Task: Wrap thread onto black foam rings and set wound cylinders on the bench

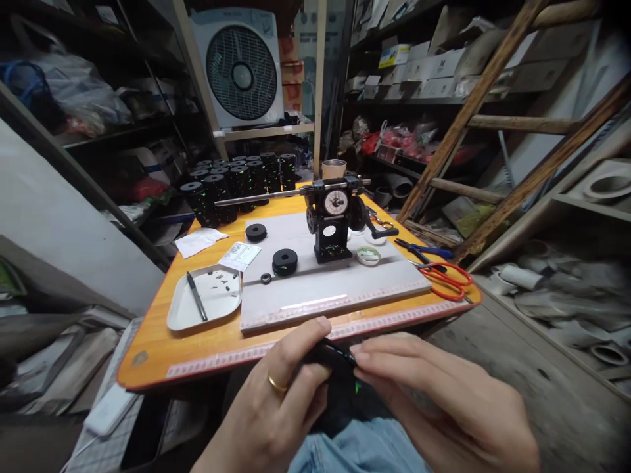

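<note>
Close to my lap, below the table edge, my left hand [290, 378] grips a black spool [331, 358], thumb and fingers wrapped around it. My right hand [424, 387] pinches at the spool's right edge with its fingertips pressed together. A bright green bit hangs below the spool, and small light marks run along its rim. Much of the spool is hidden by my fingers and lost against dark clothing. On the grey board [296, 295] beyond lie two more black spools, a nearer one [284, 261] and a farther one [256, 232], plus a small black ring [266, 278].
A hand-crank winding machine [332, 220] stands on the board beside a tape roll [368, 255]. Left sits a white tray [177, 315] with a pen [196, 297]. Stacked black spools [217, 187] fill the back left. Red-handled scissors [451, 281] and blue-handled pliers [428, 249] lie right.
</note>
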`<state>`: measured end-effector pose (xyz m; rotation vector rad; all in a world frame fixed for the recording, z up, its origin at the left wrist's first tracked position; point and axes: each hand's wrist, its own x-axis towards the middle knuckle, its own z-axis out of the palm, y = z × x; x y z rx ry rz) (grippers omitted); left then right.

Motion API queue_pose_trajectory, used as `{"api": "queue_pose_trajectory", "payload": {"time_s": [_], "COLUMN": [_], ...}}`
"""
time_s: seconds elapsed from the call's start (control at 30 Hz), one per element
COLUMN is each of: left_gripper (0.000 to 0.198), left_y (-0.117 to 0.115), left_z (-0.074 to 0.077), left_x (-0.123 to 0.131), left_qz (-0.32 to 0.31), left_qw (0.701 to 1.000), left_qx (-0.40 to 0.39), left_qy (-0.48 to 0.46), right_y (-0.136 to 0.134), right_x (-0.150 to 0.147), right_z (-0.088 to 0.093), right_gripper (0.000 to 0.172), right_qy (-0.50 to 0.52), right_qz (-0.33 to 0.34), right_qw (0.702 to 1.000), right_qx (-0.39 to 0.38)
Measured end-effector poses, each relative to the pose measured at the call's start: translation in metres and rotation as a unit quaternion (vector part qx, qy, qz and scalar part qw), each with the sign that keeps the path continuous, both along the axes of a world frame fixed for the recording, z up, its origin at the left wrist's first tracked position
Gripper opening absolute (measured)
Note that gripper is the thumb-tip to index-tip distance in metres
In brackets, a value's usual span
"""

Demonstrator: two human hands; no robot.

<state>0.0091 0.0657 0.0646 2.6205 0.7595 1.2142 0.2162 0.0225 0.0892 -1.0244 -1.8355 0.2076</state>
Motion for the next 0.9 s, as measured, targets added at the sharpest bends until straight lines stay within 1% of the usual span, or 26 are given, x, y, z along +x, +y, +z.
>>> {"api": "queue_pose_trajectory", "payload": {"time_s": [0.07, 0.17, 0.23, 0.3, 0.37, 0.43, 0.47, 0.57, 0.63, 0.8, 0.9], "left_gripper": [0.042, 0.042, 0.044, 0.054, 0.071, 0.084, 0.085, 0.078, 0.075, 0.073, 0.066], "left_y": [0.0, 0.001, 0.001, 0.002, 0.004, 0.007, 0.009, 0.016, 0.02, 0.03, 0.038], "left_z": [-0.001, -0.006, -0.009, -0.013, -0.017, -0.022, -0.024, -0.028, -0.03, -0.036, -0.043], "left_x": [0.002, 0.005, 0.007, 0.009, 0.011, 0.011, 0.01, 0.007, 0.006, 0.007, 0.006], "left_qz": [-0.005, -0.016, -0.018, -0.02, -0.027, -0.027, -0.023, -0.004, 0.009, 0.032, 0.028], "left_qw": [0.998, 0.985, 0.979, 0.975, 0.973, 0.976, 0.98, 0.988, 0.988, 0.984, 0.99], "left_qx": [-0.035, -0.109, -0.129, -0.123, -0.108, -0.089, -0.081, -0.086, -0.1, -0.113, -0.091], "left_qy": [-0.052, -0.13, -0.16, -0.183, -0.2, -0.197, -0.182, -0.131, -0.121, -0.132, -0.104], "right_y": [-0.001, -0.001, 0.0, 0.002, 0.005, 0.008, 0.01, 0.016, 0.02, 0.038, 0.058], "right_x": [-0.002, -0.004, -0.005, -0.006, -0.006, -0.006, -0.006, -0.005, -0.003, 0.013, 0.028], "right_z": [-0.001, -0.007, -0.012, -0.016, -0.018, -0.02, -0.02, -0.022, -0.024, -0.031, -0.037], "right_gripper": [0.037, 0.036, 0.036, 0.037, 0.038, 0.038, 0.038, 0.036, 0.032, 0.024, 0.018], "right_qy": [0.003, 0.009, 0.015, 0.018, 0.019, 0.018, 0.017, 0.014, 0.016, 0.013, -0.009], "right_qz": [-0.002, -0.004, 0.001, 0.005, 0.007, 0.011, 0.015, 0.017, -0.002, -0.106, -0.157], "right_qw": [1.0, 1.0, 1.0, 1.0, 1.0, 1.0, 1.0, 1.0, 1.0, 0.993, 0.987], "right_qx": [-0.003, -0.013, -0.019, -0.02, -0.019, -0.017, -0.015, -0.015, -0.021, -0.052, -0.039]}}
